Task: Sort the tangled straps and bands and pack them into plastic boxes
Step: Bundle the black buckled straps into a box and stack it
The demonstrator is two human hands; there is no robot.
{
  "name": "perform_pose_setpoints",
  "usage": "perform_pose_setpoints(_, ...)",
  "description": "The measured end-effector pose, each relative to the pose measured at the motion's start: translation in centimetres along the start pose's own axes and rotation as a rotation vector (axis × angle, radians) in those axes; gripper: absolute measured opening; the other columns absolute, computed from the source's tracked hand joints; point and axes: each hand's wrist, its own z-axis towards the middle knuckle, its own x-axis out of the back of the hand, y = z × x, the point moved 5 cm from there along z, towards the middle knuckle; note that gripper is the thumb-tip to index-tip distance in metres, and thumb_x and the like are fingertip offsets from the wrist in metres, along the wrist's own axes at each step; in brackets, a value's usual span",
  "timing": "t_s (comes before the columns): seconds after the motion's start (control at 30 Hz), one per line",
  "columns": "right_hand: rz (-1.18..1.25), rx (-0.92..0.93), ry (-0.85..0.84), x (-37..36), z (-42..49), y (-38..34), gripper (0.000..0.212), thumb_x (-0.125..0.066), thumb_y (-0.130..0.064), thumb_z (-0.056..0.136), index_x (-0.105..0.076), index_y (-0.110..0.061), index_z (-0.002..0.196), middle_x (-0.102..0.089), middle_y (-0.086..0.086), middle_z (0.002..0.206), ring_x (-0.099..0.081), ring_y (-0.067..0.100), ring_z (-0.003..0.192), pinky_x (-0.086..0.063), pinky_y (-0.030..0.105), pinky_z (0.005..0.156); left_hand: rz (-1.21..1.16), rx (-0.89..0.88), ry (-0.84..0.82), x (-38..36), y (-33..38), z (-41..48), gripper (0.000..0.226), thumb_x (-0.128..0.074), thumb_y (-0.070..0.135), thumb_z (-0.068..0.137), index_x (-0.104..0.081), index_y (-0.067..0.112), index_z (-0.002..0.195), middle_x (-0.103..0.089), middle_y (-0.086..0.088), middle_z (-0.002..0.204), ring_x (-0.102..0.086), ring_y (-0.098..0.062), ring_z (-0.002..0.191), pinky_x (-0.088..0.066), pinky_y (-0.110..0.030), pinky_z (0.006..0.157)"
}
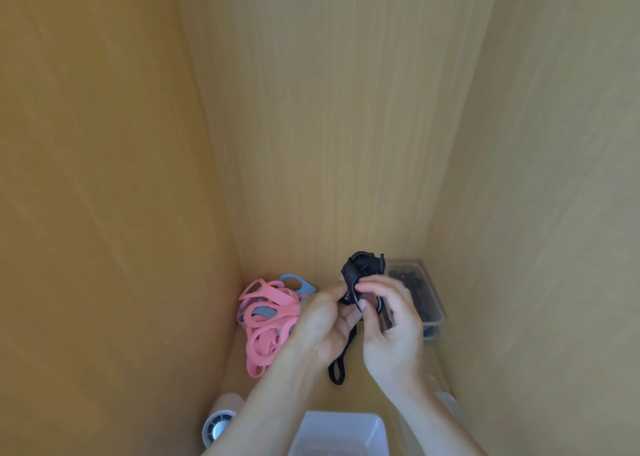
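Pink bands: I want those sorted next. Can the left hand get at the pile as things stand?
Probably yes: the pink bands lie uncovered beside the left hand, with nothing between. But it pinches the black strap and must release that first.

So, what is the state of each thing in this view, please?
Black straps: tangled bundle, held up by both hands, one loop hanging down.
Left hand: pinches the black straps.
Right hand: grips the black straps.
Pink and blue bands: tangled pile, in no box.
Back box: open, dark straps inside.
Near box: open.
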Motion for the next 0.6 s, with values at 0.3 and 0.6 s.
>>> perform_pose_setpoints(0.3, 0.479, -0.564, -0.273, 0.4, -0.1, 3.4, 0.060, -0.076, -0.018, 0.083, -0.055, -0.016, 0.139, -0.067, 0.001, 0.133, -0.061, 0.017, 0.126, -0.047, 0.038, 0.107, 0.063, -0.020, -0.083, 0.1, 0.7, -0.9, 0.028, -0.042, 0.008, 0.107, -0.063, -0.003, 0.122, -0.073, -0.021, 0.114, -0.075, -0.024, 0.095, -0.062, -0.031, 0.081)
perform_pose_setpoints(0.6, 0.572, -0.694, -0.298, 0.7, -0.9, 5.6, 0.051, -0.078, -0.031, 0.079, -0.068, -0.014, 0.125, -0.068, 0.019, 0.121, -0.067, 0.028, 0.111, -0.052, 0.038, 0.096, 0.104, 0.070, -0.012, 2.2, -1.4, -1.5, 0.027, -0.047, 0.018, 0.106, -0.070, 0.005, 0.110, -0.075, -0.017, 0.109, -0.075, -0.025, 0.097, -0.062, -0.035, 0.079)
